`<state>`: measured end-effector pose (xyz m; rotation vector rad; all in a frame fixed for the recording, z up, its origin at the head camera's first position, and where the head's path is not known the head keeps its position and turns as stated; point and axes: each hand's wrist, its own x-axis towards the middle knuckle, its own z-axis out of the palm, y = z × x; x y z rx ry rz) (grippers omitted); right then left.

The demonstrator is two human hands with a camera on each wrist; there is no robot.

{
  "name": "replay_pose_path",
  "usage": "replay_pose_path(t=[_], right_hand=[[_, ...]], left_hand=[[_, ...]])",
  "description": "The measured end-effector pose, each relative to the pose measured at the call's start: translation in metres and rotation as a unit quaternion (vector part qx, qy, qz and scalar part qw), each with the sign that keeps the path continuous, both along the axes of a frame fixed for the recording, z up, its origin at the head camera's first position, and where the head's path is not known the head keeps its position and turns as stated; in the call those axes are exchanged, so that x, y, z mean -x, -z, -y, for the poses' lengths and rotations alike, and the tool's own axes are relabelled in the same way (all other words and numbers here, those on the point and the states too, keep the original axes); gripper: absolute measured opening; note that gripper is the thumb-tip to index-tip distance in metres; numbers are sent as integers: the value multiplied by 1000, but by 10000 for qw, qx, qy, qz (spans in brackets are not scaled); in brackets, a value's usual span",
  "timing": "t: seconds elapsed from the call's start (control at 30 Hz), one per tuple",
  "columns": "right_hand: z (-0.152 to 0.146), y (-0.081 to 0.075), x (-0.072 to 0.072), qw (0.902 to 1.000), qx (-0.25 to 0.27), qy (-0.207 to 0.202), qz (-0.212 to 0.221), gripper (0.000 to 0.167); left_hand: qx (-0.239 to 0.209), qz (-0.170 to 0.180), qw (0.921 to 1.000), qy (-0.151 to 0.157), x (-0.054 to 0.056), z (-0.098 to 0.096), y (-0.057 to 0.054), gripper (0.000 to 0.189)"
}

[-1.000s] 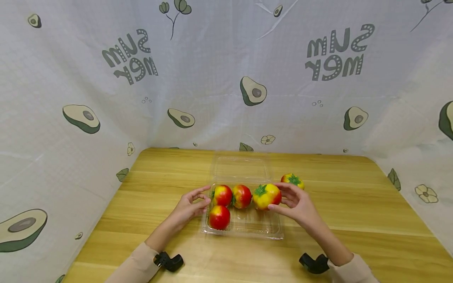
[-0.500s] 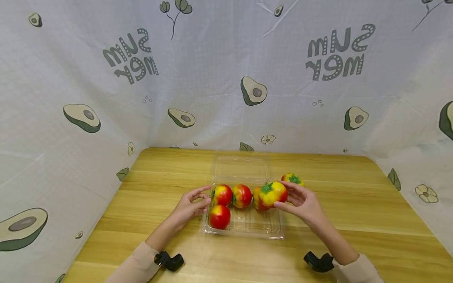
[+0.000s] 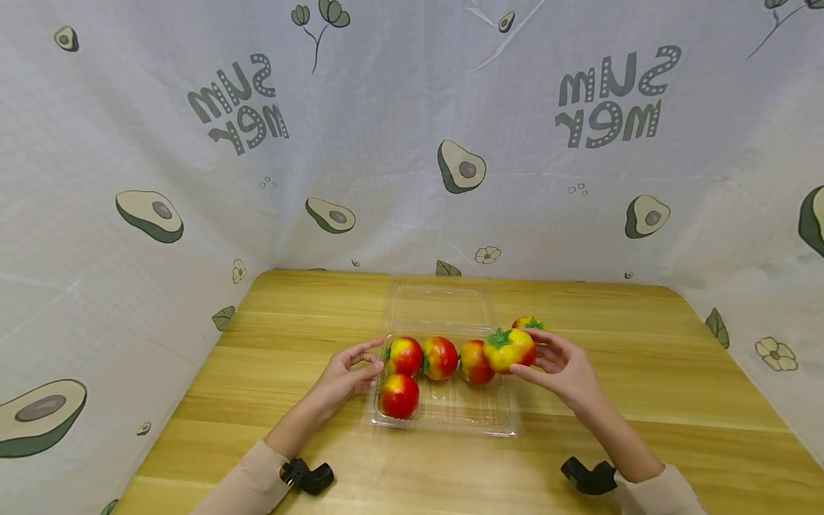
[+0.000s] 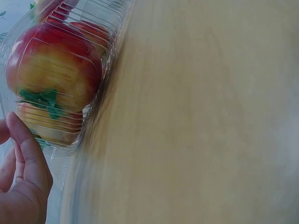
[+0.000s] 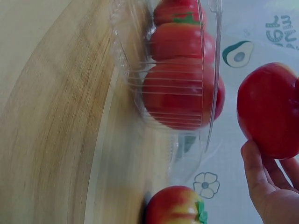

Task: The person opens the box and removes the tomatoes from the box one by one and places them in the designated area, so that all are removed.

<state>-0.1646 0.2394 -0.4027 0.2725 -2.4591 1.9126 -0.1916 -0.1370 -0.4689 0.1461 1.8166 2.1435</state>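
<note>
My right hand [image 3: 566,368] holds a red-and-yellow toy persimmon [image 3: 508,350] with a green leafy top, between thumb and fingers. It is raised over the back right corner of the clear plastic box [image 3: 444,430]. In the right wrist view the held persimmon [image 5: 267,112] hangs apart from the box wall. With thumb and fingertip, my left hand [image 3: 344,375] pinches the box's left rim; the left wrist view shows these fingers [image 4: 28,158] at the rim. Inside the box, persimmons fill the back row, including a back right one [image 3: 475,363], and another [image 3: 399,395] sits front left.
The box's clear lid [image 3: 440,304] lies folded back on the wooden table [image 3: 309,307]. One more persimmon [image 5: 173,205] rests on the table right of the box, partly behind my right hand in the head view. A printed curtain [image 3: 386,143] hangs behind the table.
My right hand has moved right with its persimmon, away from over the box's middle. The back right persimmon in the box has come into view. My left hand stays put.
</note>
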Motion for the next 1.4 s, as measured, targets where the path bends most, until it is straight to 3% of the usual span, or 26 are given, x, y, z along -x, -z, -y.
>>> replay_pose_path(t=[0.4, 0.7, 1.03, 1.4], right_hand=[[-13, 3, 2, 9996, -85, 239, -95, 61], [-24, 7, 5, 9987, 128, 429, -226, 59], [-39, 11, 6, 9939, 984, 471, -187, 43], [-52, 12, 10, 9897, 1316, 560, -121, 40]], left_hand=[[16, 28, 10000, -52, -1, 0, -2, 57], [33, 26, 10000, -57, -2, -1, -2, 57], [64, -6, 10000, -39, -1, -1, -1, 57], [60, -10, 10000, -66, -2, -1, 0, 57]])
